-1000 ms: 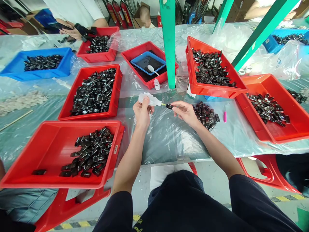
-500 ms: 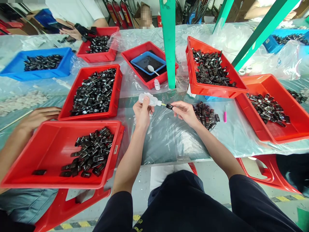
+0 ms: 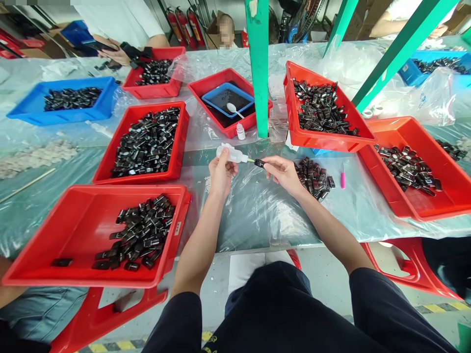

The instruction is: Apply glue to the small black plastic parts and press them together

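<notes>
My left hand is closed round a translucent white squeeze bottle, its thin yellowish tip pointing right. Between the fingertips of my right hand is a small black piece, and the bottle's tip meets its left end or sits just beside it. A pile of dark pieces lies on the table right next to my right hand. Behind my left hand stands a small white bottle.
Red bins of black pieces stand left and right. A green post rises behind my hands. Near the pile lies a pink-handled tool. Across the table, a person in white holds a dark device.
The neighbouring person's hand at the left edge has withdrawn from beside the red bins. The view has shifted slightly; my hands keep nearly the same pose.
</notes>
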The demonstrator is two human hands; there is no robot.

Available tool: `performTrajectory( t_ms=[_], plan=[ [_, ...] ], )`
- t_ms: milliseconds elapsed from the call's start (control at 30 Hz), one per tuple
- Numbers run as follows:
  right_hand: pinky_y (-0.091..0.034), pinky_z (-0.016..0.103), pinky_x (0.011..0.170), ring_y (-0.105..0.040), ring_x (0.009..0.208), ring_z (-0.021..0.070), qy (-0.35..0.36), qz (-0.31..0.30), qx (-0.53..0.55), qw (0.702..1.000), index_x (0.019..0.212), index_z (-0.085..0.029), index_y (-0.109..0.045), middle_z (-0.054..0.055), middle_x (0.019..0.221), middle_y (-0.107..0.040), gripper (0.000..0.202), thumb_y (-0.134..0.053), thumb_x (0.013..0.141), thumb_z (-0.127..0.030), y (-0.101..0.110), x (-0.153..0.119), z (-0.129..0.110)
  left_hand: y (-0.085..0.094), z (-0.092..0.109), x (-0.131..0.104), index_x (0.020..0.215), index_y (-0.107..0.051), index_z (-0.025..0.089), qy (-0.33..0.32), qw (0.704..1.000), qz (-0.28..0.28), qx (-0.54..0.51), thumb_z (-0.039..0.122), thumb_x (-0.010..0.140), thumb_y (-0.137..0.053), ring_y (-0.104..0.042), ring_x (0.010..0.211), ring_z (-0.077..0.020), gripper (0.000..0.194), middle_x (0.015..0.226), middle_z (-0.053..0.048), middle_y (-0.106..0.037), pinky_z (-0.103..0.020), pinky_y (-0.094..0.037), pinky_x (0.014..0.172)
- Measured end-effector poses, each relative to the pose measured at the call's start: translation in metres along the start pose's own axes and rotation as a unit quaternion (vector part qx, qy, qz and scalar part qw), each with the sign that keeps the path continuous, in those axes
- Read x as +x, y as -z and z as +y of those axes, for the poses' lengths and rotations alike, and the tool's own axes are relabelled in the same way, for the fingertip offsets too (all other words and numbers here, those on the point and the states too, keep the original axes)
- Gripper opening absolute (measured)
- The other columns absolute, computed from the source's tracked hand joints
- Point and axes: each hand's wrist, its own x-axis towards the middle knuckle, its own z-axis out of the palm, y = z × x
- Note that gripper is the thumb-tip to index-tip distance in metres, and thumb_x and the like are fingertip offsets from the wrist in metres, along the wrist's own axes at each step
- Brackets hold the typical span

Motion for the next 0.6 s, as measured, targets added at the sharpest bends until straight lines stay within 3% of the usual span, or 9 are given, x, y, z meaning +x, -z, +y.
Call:
performTrajectory(
  t_ms=[600],
  plan=[
    [-0.036, 0.022, 0.043, -0.057, 0.057, 0.0095, -0.020, 0.020, -0.004, 1.000, 0.099, -0.022, -0.072, 0.000, 0.081, -0.067, 0.047, -0.082, 0.076, -0.061, -0.0008, 0.0000, -0.0013, 0.0015, 0.0015, -0.0008, 0.074, -0.065, 0.016, 0.050, 0.999, 0.012, -0.011, 0.060, 0.077, -0.081, -0.051, 0.045, -0.0070, 0.047, 0.058, 0.002, -0.055, -0.021, -0.033, 0.041]
  ],
)
